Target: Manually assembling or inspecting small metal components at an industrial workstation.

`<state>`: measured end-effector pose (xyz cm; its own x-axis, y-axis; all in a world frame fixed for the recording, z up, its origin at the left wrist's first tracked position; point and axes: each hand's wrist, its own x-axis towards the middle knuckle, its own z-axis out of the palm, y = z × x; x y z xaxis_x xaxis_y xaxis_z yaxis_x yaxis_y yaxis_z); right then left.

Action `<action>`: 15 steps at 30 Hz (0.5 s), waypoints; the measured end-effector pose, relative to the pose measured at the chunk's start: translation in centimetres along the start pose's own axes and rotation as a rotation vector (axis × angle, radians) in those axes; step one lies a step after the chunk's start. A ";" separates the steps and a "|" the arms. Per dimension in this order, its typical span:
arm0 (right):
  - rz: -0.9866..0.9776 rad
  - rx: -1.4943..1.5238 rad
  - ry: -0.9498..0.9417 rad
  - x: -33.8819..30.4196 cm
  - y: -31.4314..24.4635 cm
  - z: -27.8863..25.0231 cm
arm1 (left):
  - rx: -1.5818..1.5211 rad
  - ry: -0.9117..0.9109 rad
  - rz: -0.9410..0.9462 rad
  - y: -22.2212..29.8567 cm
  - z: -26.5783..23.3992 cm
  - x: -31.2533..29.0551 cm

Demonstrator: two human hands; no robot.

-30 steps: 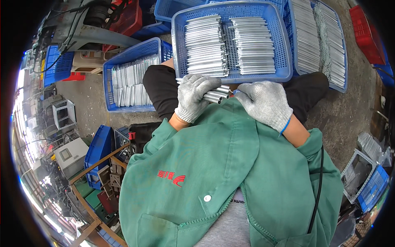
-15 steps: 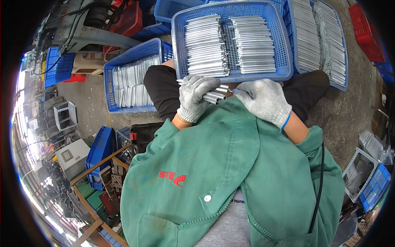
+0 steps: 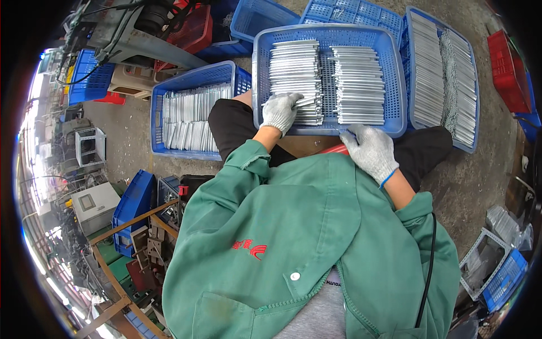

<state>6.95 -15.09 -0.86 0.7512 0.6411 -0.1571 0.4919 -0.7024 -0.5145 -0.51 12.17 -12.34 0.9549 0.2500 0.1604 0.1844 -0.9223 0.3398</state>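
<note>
A blue plastic crate (image 3: 400, 85) sits across my lap with two stacks of short silvery metal tubes, a left stack (image 3: 294, 65) and a right stack (image 3: 359, 85). My left hand (image 3: 279, 113), in a grey-white knitted glove, reaches over the crate's front left. Its fingers close on a few slightly tilted metal tubes (image 3: 306, 101) at the near end of the left stack. My right hand (image 3: 370, 151), gloved too, is at the crate's front edge below the right stack. Its thumb and fingers are pinched together; a small thin item shows at their tips, too small to name.
A blue crate (image 3: 155, 121) of tubes stands at the left, another crate (image 3: 477, 85) of tubes at the right. Beyond lie more blue crates (image 3: 350, 16). A machine frame (image 3: 186, 53) is at the far left, and a red crate (image 3: 505, 70) at the far right.
My left hand has moved forward from in front of my chest, with the tubes, to the left stack. My right hand has drawn apart from the tubes and lowered slightly.
</note>
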 end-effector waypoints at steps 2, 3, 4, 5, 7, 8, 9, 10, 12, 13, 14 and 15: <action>0.010 0.024 0.010 -0.3 0.1 -0.2 | 0.077 -0.018 0.025 -0.6 0.5 0.5; 0.014 0.037 0.013 -0.3 0.2 -0.3 | 0.116 -0.027 0.036 -0.9 0.7 0.6; 0.015 0.037 0.016 -0.2 0.2 -0.4 | 0.117 -0.025 0.038 -0.7 0.2 0.9; 0.007 0.045 0.027 -0.2 0.2 -0.5 | 0.081 -0.046 0.032 -0.6 -0.4 1.0; -0.003 0.060 0.043 -0.3 0.2 -0.9 | 0.005 -0.093 0.019 0.3 -2.4 1.0; -0.007 0.068 0.051 -0.4 0.1 -1.1 | -0.032 -0.118 0.012 0.8 -3.3 0.9; -0.004 0.069 0.048 -0.5 -0.1 -1.5 | -0.035 -0.122 0.012 1.2 -4.2 0.5; -0.008 0.070 0.036 -0.5 -0.6 -2.1 | -0.116 -0.126 0.034 1.7 -5.1 0.1; -0.021 0.076 0.008 -0.3 -1.5 -3.2 | -0.275 -0.131 0.070 2.5 -6.7 -0.9; -0.027 0.080 -0.006 -0.3 -1.8 -3.4 | -0.356 -0.134 0.087 2.7 -7.1 -1.3; -0.022 0.079 -0.010 -0.4 -1.9 -3.3 | -0.359 -0.138 0.086 2.8 -7.4 -1.5; -0.062 0.068 0.015 -0.5 -2.1 -3.2 | -0.428 -0.168 0.077 2.9 -7.6 -1.8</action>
<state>6.98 -14.89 3.00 0.7269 0.6777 -0.1111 0.5067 -0.6385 -0.5793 -3.40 11.25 -4.62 0.9930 0.1015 0.0600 0.0322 -0.7231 0.6900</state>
